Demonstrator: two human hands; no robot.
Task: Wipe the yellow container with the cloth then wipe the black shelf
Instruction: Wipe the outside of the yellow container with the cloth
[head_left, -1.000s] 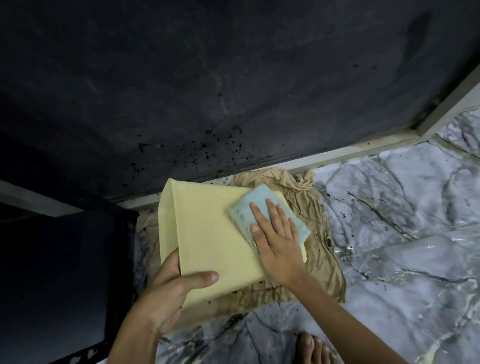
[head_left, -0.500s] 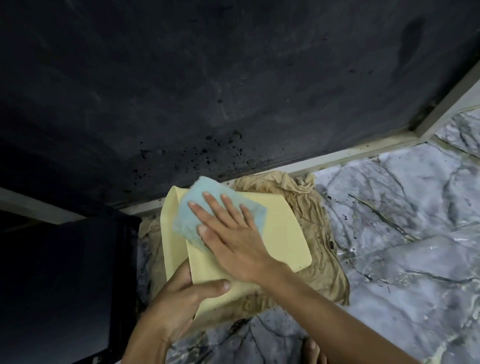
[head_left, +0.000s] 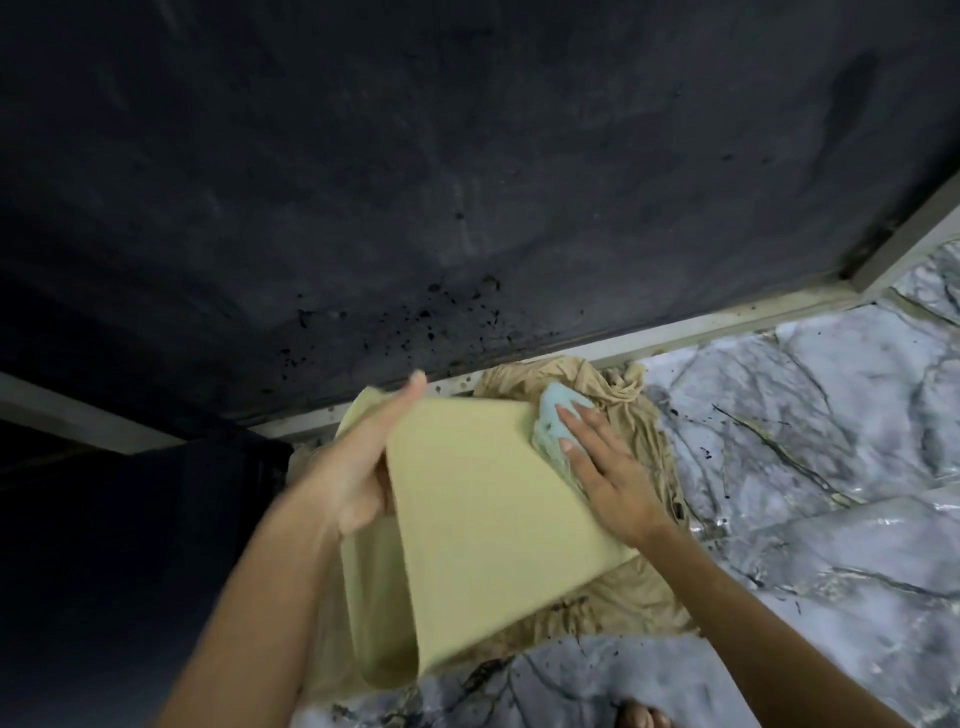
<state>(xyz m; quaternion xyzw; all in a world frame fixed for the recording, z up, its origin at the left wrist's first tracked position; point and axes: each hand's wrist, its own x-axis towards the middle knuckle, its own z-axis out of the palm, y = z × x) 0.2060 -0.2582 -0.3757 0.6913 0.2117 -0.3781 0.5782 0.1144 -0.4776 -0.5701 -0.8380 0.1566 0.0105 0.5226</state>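
Note:
The yellow container (head_left: 488, 525) lies tilted on its side on a tan rag, a broad flat face up. My left hand (head_left: 358, 467) grips its far left edge, thumb on the inner side and fingers stretched over the top corner. My right hand (head_left: 608, 473) presses a light blue cloth (head_left: 558, 423) against the container's right side face, fingers spread flat. The black shelf (head_left: 104, 545) is a dark mass at the lower left, its detail lost in shadow.
A crumpled, stained tan rag (head_left: 613, 395) lies under the container on the grey marble floor (head_left: 805, 441). A dark wall (head_left: 467, 182) with a pale skirting strip (head_left: 727, 325) rises behind. Black specks dot the wall base. My toes (head_left: 636, 714) show at the bottom.
The container has been turned and raised, with my left hand shifting from its near corner to its far left edge. My right hand slid the cloth from the top face to the right side.

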